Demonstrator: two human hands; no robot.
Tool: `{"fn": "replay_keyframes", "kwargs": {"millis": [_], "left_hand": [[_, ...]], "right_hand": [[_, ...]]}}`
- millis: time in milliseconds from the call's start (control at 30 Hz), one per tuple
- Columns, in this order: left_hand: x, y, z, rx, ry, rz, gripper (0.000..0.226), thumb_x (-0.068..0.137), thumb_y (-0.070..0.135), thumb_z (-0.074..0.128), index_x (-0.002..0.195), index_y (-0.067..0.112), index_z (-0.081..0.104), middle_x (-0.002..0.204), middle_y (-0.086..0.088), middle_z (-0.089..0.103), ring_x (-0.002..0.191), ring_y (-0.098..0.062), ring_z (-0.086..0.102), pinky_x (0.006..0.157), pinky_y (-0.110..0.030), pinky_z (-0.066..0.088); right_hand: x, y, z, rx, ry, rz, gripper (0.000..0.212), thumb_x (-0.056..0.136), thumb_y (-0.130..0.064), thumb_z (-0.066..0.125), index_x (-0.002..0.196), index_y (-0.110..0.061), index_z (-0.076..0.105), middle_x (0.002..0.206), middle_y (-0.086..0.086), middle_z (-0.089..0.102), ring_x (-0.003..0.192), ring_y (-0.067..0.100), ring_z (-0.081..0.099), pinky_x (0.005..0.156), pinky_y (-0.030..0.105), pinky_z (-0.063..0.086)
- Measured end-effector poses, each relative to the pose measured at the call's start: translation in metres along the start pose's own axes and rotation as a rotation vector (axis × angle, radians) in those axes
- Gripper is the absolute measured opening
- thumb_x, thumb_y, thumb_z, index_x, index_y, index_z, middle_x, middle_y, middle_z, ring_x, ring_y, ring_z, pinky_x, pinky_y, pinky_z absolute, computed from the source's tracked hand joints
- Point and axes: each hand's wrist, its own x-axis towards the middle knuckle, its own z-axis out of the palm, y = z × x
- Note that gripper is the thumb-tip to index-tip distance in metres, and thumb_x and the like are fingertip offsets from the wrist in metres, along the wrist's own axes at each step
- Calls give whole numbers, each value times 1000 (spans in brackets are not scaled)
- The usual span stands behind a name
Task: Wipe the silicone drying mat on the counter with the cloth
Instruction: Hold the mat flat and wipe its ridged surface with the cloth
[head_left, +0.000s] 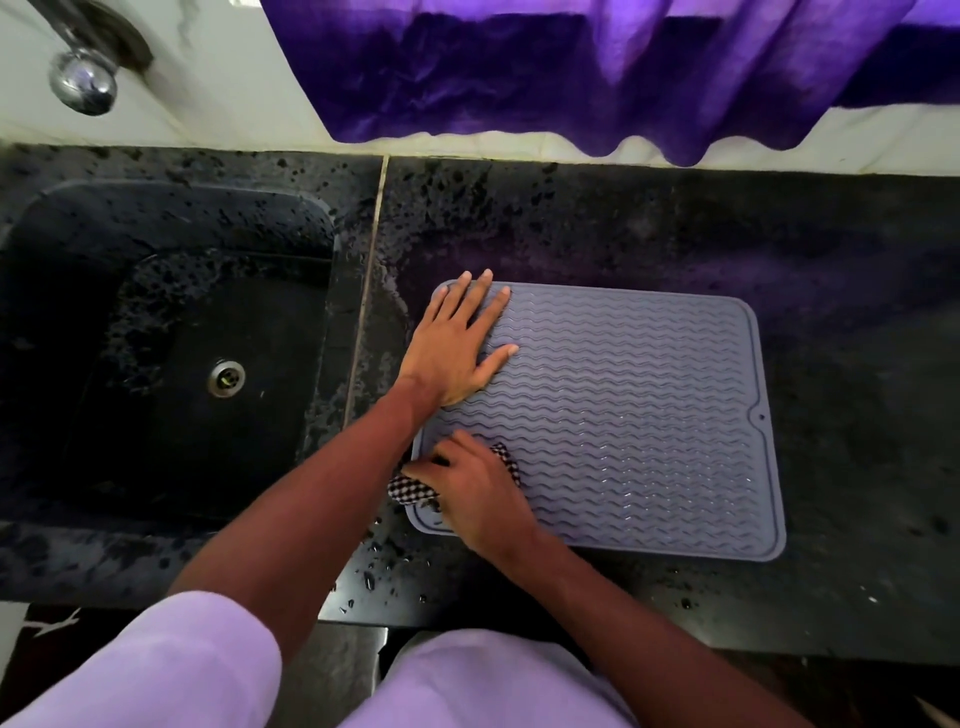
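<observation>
A grey silicone drying mat (639, 410) with wavy ridges lies flat on the black speckled counter (857, 364), to the right of the sink. My left hand (457, 343) presses flat on the mat's far left corner, fingers straight and spread. My right hand (478, 493) is at the mat's near left corner, fingers curled over a black-and-white checked cloth (408, 488). The cloth is bunched under the hand and sticks out past the mat's left edge; most of it is hidden.
A black sink (171, 353) with a metal drain (226, 377) lies to the left. A chrome tap (83, 78) hangs above its far corner. A purple curtain (571, 73) drapes over the white wall behind the counter. Water drops lie on the counter near the front edge.
</observation>
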Motion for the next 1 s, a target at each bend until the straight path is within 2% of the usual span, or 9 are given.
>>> {"fn": "replay_keyframes", "kwargs": {"millis": [100, 200, 333, 500, 767, 900, 1000], "left_hand": [[-1, -1, 1, 3, 7, -1, 73, 103, 63, 26, 162, 20, 22, 169, -10, 19, 156, -30, 14, 126, -49, 14], [-1, -1, 2, 0, 10, -4, 74, 103, 63, 25, 162, 20, 22, 169, -10, 19, 156, -30, 14, 126, -49, 15], [-1, -1, 1, 4, 7, -6, 74, 103, 64, 24, 162, 20, 22, 169, -10, 19, 156, -31, 14, 126, -49, 15], [-1, 0, 2, 0, 6, -10, 74, 103, 64, 25, 162, 20, 22, 169, -9, 19, 156, -30, 14, 126, -49, 15], [0, 0, 0, -8, 25, -17, 75, 102, 65, 25, 161, 20, 26, 169, -8, 20, 156, -29, 15, 126, -49, 17], [-1, 1, 0, -1, 28, -24, 75, 101, 66, 24, 161, 21, 26, 168, -8, 21, 156, -28, 16, 126, -47, 17], [-4, 3, -3, -8, 30, -53, 73, 102, 65, 26, 159, 19, 31, 167, -9, 25, 155, -28, 21, 125, -47, 22]], "right_hand": [[-20, 10, -17, -1, -4, -27, 38, 75, -7, 53, 109, -16, 68, 88, 4, 61, 86, 23, 50, 74, 34, 45], [-58, 33, -32, -53, 2, -20, 44, 71, -2, 52, 108, -20, 67, 92, 0, 61, 88, 23, 52, 74, 34, 45], [-88, 53, -31, -81, 31, 66, 49, 69, -3, 41, 106, -20, 67, 91, 0, 62, 86, 22, 52, 74, 34, 46], [-67, 36, -9, -19, 74, 70, 44, 74, -1, 43, 104, -20, 69, 88, 1, 60, 85, 24, 54, 75, 33, 46], [-18, 2, 14, 17, 42, -42, 40, 76, -3, 46, 105, -17, 71, 85, 5, 60, 85, 23, 51, 74, 34, 46], [-17, -5, 11, 39, -28, -73, 46, 67, -1, 69, 110, -15, 67, 91, 7, 62, 90, 24, 50, 78, 35, 48], [-39, 1, -3, 152, 20, 5, 46, 69, -3, 70, 114, -13, 65, 100, 7, 65, 95, 22, 50, 82, 33, 45]]}}
